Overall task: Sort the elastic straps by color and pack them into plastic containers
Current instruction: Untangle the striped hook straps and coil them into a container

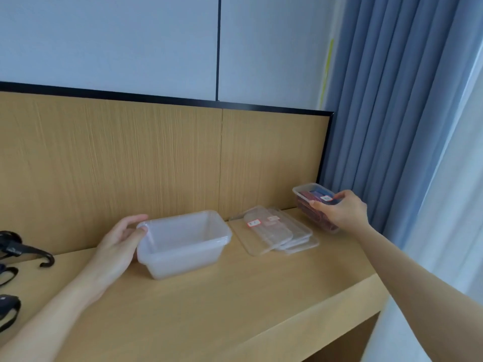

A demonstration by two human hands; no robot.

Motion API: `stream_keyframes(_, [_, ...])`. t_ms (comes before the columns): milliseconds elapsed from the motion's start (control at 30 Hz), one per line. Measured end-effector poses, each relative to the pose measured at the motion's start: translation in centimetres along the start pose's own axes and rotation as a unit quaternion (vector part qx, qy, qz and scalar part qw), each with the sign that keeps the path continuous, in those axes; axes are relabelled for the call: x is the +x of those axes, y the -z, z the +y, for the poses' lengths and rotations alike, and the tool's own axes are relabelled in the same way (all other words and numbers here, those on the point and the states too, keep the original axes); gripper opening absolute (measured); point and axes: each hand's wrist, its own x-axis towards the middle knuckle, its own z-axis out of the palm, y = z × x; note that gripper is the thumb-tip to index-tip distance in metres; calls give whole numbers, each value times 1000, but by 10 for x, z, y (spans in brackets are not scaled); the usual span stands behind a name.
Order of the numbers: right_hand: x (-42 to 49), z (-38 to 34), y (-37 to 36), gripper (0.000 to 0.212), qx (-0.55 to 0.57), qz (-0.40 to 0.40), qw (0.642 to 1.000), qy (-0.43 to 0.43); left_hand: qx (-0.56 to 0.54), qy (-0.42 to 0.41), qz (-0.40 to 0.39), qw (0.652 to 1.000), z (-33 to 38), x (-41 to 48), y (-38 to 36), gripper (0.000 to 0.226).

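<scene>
Stickers on the lids and the packed container are too blurred to read.

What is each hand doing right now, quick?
Left hand: fingers curled round the end of the empty tubs, holding them.
Right hand: gripping the filled tub of straps.
</scene>
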Motion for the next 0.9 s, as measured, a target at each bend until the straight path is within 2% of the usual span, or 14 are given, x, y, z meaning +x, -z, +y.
stream_keyframes(67, [5, 7, -9, 95, -62, -28, 998, -17, -6, 0, -2, 1000, 0, 0, 0, 23])
stream_keyframes(133, [14, 7, -9, 83, -73, -63, 994, -56, -10, 2, -3, 1000, -1, 0, 1, 20])
stream_keyframes(200, [23, 9, -4, 67, -1, -69, 992, -101, -8, 3, -6, 1000, -4, 2, 2, 19])
stream_keyframes(300, [23, 22, 0, 34, 141, -7, 975, -169, -9, 4, -8, 1000, -7, 4, 3, 18])
stream_keyframes(367, [16, 30, -4, 28, 199, 7, 959, -203, -10, 3, -7, 1000, -10, 5, 3, 17])
stream_keyframes(433, [14, 33, -10, 32, 208, 18, 955, -210, -9, 2, -3, 1000, -12, 6, 3, 17])
stream_keyframes(533, [13, 32, -14, 51, 205, 47, 955, -211, -2, -1, -1, 1000, -11, 6, 1, 17])
stream_keyframes(700, [10, 24, -21, 50, 174, 35, 963, -204, 6, -18, -31, 999, -5, -1, 1, 22])
stream_keyframes(800, [3, 9, -22, 66, 80, 49, 975, -203, -15, -15, -69, 997, 3, -8, 4, 45])
stream_keyframes(900, [-16, -14, -21, 64, -16, 106, 992, -68, -19, -5, -116, 993, 9, -14, 6, 79])
